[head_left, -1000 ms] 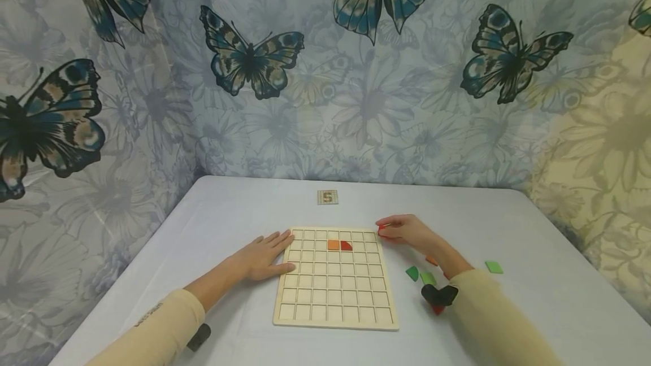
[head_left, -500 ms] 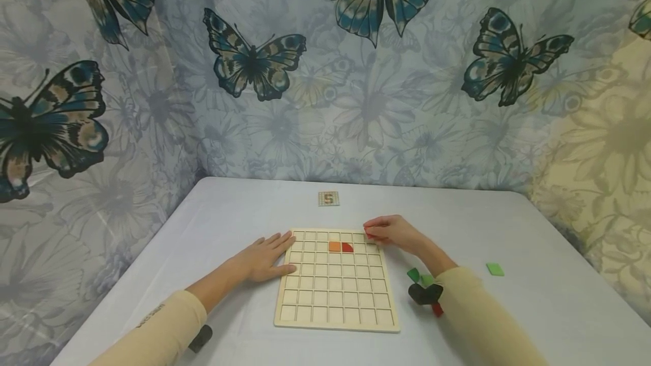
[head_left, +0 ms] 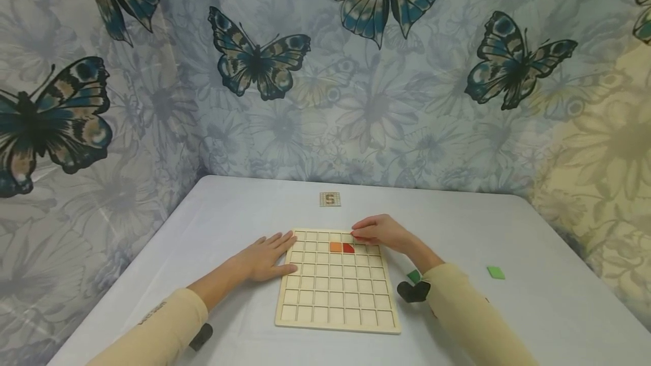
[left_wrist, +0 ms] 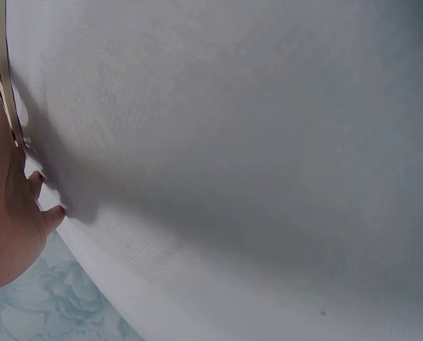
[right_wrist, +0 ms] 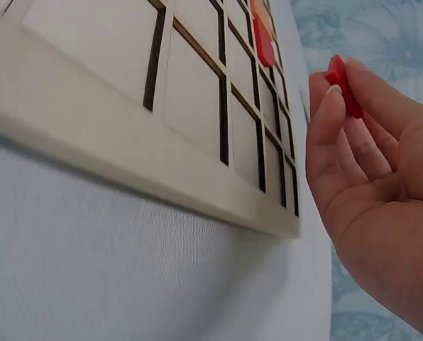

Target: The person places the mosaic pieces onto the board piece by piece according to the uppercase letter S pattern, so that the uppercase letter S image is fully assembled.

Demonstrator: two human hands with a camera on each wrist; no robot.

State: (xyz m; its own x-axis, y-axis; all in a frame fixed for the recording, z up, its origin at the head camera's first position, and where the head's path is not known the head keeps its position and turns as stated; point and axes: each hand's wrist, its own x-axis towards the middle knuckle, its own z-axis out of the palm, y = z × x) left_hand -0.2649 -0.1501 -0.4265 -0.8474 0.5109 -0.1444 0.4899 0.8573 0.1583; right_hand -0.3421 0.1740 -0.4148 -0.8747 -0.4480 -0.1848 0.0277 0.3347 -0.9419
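The right hand (head_left: 382, 231) has moved left, fingers (right_wrist: 375, 91) pinching a red piece (right_wrist: 346, 87).

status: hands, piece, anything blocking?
Right hand pinches red piece, far side of board. Left hand rests at left edge. Orange tile, second red tile on board; no obstruction seen.

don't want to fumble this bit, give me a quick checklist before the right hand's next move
1. Red piece secure: ok, pinched in the right hand.
2. Board steadied: ok, left hand at its left edge.
3. Orange piece and placed red piece on the board: ok, in neighbouring cells.
4. Held piece's full shape visible: not ok, partly covered.
5. Held piece lined up with a cell: cannot tell.
6. Patterned card readable: not ok, too small for fine detail.
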